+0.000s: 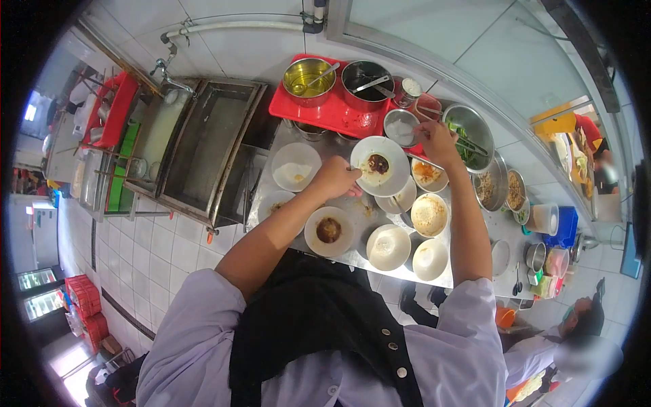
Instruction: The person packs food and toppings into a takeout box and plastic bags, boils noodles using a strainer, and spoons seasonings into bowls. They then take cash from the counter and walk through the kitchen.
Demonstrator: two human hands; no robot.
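Observation:
My left hand [337,178] grips the rim of a white bowl [395,152], holding it over the steel table. Dark brown sauce lies in the bottom of that bowl. My right hand [437,142] is closed, fingertips pinched together beside a small metal bowl of white powder [401,127]; what they hold, if anything, I cannot make out. Around my hands stand more white bowls, one with brown sauce [329,231], one with orange-red sauce [427,175], and several with pale or brown contents.
Behind the bowls, a red tray [288,102] carries a pot of yellow oil [309,81] and a pot of dark liquid [367,85]. Green vegetables and tongs lie in a metal bowl [486,129] at right. A steel sink [215,146] stands left. Another person [542,353] is at lower right.

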